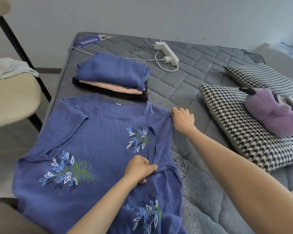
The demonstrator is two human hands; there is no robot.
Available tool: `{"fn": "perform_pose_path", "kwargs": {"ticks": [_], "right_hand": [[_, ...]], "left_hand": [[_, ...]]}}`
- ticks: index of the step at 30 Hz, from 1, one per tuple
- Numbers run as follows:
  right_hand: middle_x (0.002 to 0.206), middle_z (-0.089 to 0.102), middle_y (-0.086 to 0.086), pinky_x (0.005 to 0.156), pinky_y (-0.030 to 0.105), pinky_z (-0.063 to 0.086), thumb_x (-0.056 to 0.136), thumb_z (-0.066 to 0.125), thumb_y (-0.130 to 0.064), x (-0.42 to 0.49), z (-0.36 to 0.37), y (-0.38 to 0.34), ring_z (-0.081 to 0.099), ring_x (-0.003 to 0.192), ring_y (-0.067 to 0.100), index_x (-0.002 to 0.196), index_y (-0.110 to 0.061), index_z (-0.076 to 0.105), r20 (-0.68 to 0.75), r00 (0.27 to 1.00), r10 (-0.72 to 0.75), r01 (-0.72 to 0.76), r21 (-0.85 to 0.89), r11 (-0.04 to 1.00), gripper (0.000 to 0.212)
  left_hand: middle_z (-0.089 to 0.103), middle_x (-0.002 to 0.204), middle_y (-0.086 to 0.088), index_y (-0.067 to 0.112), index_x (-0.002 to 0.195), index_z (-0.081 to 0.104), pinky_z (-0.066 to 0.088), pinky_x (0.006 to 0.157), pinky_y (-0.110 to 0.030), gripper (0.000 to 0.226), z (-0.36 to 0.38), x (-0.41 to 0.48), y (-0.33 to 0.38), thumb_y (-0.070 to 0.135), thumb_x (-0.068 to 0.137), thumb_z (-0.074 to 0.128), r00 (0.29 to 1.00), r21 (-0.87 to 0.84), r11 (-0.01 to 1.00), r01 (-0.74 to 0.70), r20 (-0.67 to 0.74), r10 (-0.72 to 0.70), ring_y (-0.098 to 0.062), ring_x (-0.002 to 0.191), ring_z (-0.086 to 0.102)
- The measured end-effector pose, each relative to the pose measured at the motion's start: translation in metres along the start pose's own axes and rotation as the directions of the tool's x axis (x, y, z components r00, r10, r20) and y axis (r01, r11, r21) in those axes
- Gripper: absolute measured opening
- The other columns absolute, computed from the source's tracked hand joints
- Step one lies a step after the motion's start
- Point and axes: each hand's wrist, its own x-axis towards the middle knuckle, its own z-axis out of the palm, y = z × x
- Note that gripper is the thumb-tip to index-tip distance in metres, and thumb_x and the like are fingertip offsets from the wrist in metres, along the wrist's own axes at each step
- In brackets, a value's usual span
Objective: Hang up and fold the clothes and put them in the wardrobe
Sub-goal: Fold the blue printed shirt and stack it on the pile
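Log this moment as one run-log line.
step: folding blue leaf-print top on mattress | left hand: pinches folded-in sleeve | right hand: grips top's shoulder | folded stack: lies beyond collar

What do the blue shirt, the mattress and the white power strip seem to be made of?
The blue shirt looks like thin woven cloth, perhaps linen or cotton: matte, finely creased, with printed leaves. The mattress has a grey quilted fabric cover with stitched lines. The power strip seems to be hard white plastic, smooth and plain.
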Motion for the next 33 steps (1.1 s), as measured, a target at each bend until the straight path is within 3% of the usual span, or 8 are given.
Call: {"fn": "perform_pose_path", "kwargs": {"ticks": [4, 7, 12, 16, 21, 25, 30, 33], "right_hand": [[0.122, 0.05, 0.015, 0.087, 0.044, 0.04, 0.094, 0.043, -0.017, -0.011, 0.001, -0.003, 0.045, 0.114, 0.035, 0.115, -0.011, 0.048, -0.04, 0.996, 0.082, -0.067, 0.292, 0.954, 0.022], [0.111, 0.052, 0.013, 0.079, 0.038, 0.039, 0.089, 0.05, -0.012, -0.025, -0.004, 0.0, 0.049, 0.102, 0.032, 0.105, -0.007, 0.048, -0.049, 0.996, 0.079, -0.045, 0.495, 0.868, 0.017], [0.082, 0.055, -0.004, 0.063, 0.02, 0.039, 0.083, 0.062, -0.007, -0.072, -0.018, 0.011, 0.052, 0.075, 0.014, 0.091, -0.016, 0.049, 0.271, 0.942, -0.199, -0.036, 0.67, 0.742, 0.017], [0.098, 0.05, 0.003, 0.071, 0.025, 0.041, 0.074, 0.068, -0.005, -0.112, -0.019, 0.017, 0.046, 0.082, 0.014, 0.097, -0.017, 0.046, 0.384, 0.822, -0.422, 0.115, 0.613, 0.782, 0.034], [0.094, 0.045, 0.006, 0.077, 0.036, 0.04, 0.074, 0.059, -0.006, -0.146, -0.003, 0.007, 0.044, 0.09, 0.027, 0.095, -0.013, 0.04, 0.213, 0.873, -0.438, 0.289, 0.498, 0.818, 0.029], [0.09, 0.045, 0.003, 0.071, 0.039, 0.04, 0.077, 0.052, -0.007, -0.153, 0.002, 0.004, 0.043, 0.082, 0.025, 0.092, -0.011, 0.04, 0.121, 0.88, -0.46, 0.366, 0.444, 0.818, 0.02], [0.087, 0.048, -0.003, 0.058, 0.034, 0.035, 0.077, 0.05, -0.008, -0.152, 0.002, 0.01, 0.043, 0.071, 0.021, 0.088, -0.013, 0.044, 0.141, 0.85, -0.507, 0.419, 0.4, 0.815, 0.014], [0.082, 0.043, -0.01, 0.057, 0.031, 0.032, 0.075, 0.05, -0.009, -0.15, 0.001, 0.012, 0.041, 0.067, 0.017, 0.086, -0.016, 0.044, 0.165, 0.841, -0.515, 0.418, 0.405, 0.813, 0.015]], "left_hand": [[0.053, 0.062, 0.007, 0.021, 0.069, 0.041, 0.04, 0.044, -0.022, 0.037, -0.011, -0.004, 0.009, 0.044, 0.072, 0.069, 0.986, 0.158, 0.985, -0.074, -0.138, 0.096, -0.008, 0.027, 0.047], [0.054, 0.071, 0.008, 0.022, 0.085, 0.047, 0.045, 0.044, -0.024, 0.029, -0.021, 0.001, 0.02, 0.04, 0.076, 0.068, 0.96, 0.0, 0.984, -0.177, -0.218, 0.173, -0.012, 0.039, 0.052], [0.058, 0.068, 0.004, 0.023, 0.105, 0.063, 0.045, 0.041, -0.021, 0.02, -0.026, 0.017, 0.042, 0.033, 0.089, 0.058, 0.973, -0.262, 0.946, -0.191, -0.175, 0.148, -0.008, 0.039, 0.046], [0.059, 0.069, 0.004, 0.027, 0.1, 0.062, 0.047, 0.041, -0.018, 0.01, -0.024, 0.023, 0.055, 0.032, 0.093, 0.057, 0.997, -0.428, 0.901, -0.072, -0.063, 0.05, -0.007, 0.041, 0.043], [0.049, 0.061, 0.004, 0.023, 0.074, 0.057, 0.039, 0.038, -0.014, 0.02, -0.022, 0.037, 0.071, 0.033, 0.091, 0.063, 1.0, -0.549, 0.835, 0.025, 0.018, -0.018, -0.006, 0.036, 0.033], [0.043, 0.061, -0.001, 0.019, 0.066, 0.052, 0.04, 0.042, -0.019, 0.028, -0.016, 0.053, 0.084, 0.025, 0.089, 0.068, 0.993, -0.565, 0.825, 0.004, -0.092, -0.068, -0.013, 0.049, 0.037], [0.046, 0.076, -0.007, 0.022, 0.064, 0.041, 0.04, 0.07, -0.028, 0.035, -0.023, 0.066, 0.081, 0.023, 0.092, 0.061, 0.971, -0.449, 0.886, -0.113, -0.238, 0.003, -0.018, 0.074, 0.045], [0.052, 0.075, -0.008, 0.016, 0.069, 0.048, 0.048, 0.06, -0.026, 0.028, -0.035, 0.074, 0.077, 0.018, 0.095, 0.058, 0.971, -0.491, 0.864, -0.112, -0.239, -0.01, -0.022, 0.065, 0.05]]}}
